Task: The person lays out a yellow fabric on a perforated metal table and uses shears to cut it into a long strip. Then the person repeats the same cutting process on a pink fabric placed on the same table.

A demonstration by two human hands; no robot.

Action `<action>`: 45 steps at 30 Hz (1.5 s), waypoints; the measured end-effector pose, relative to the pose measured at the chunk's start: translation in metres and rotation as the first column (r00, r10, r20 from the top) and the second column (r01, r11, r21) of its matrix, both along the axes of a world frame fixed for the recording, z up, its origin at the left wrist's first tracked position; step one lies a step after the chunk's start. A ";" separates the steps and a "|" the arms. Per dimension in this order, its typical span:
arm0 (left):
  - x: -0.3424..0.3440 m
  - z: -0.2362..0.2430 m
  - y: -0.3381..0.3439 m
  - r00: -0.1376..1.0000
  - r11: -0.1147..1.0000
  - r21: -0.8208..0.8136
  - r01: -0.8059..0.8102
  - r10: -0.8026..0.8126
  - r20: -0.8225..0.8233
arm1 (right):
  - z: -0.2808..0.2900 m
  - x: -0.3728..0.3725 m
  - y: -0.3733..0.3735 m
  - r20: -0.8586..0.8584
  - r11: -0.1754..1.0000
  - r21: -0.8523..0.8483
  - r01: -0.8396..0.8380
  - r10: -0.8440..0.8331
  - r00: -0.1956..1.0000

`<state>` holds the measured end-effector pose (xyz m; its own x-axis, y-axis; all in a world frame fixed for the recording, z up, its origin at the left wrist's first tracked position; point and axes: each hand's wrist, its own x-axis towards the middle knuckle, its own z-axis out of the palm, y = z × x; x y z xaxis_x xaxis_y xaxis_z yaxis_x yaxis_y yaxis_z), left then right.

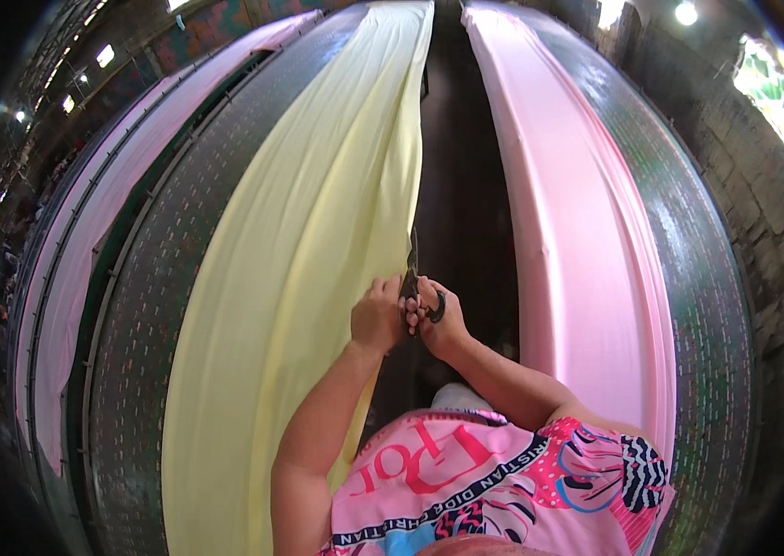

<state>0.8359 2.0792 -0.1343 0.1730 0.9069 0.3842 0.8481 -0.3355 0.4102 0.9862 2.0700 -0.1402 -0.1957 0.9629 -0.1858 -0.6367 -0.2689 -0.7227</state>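
Observation:
A long sheet of pale yellow cloth (290, 222) lies in lengthwise folds on the table to my left, its right edge running along the aisle. My left hand (378, 315) is closed on that edge, beside the blades. In my right hand (446, 324) are black-handled scissors (412, 281), a finger through the handle loop. Their dark blades point away from me along the cloth's edge. How far apart the blades are, and whether cloth lies between them, is hard to make out. Both hands are close together, almost touching.
A long pink cloth (582, 222) covers part of the right-hand table (712, 306). The dark left-hand table (146, 315) shows beside the yellow cloth. Farther left, another pink cloth (77, 278) lies beyond a railed edge. A narrow dark aisle (466, 185) runs between the tables. A rough wall (763, 213) stands at right.

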 end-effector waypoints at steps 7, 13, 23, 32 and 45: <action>0.005 0.004 0.052 0.980 0.994 0.050 0.096 -0.086 -0.177 | 0.013 0.011 -0.018 0.013 0.992 -0.126 -0.028 0.029 0.999; 0.026 0.004 0.058 0.951 0.979 -0.002 0.202 -0.197 -0.238 | -0.019 0.023 -0.010 -0.274 0.975 -0.129 -0.178 0.137 0.952; 0.038 -0.016 0.035 0.981 0.984 0.040 0.171 -0.167 -0.095 | -0.035 0.036 0.017 -0.050 0.984 -0.086 0.157 -0.162 0.986; 0.013 0.021 0.005 0.990 0.993 0.095 0.073 -0.083 0.110 | -0.021 0.053 0.111 -0.236 0.980 -0.130 0.152 -0.179 0.955; -0.060 0.063 -0.051 0.961 0.973 0.056 -0.223 0.211 0.178 | 0.000 0.045 0.312 -0.298 0.982 -0.157 0.100 -0.144 0.944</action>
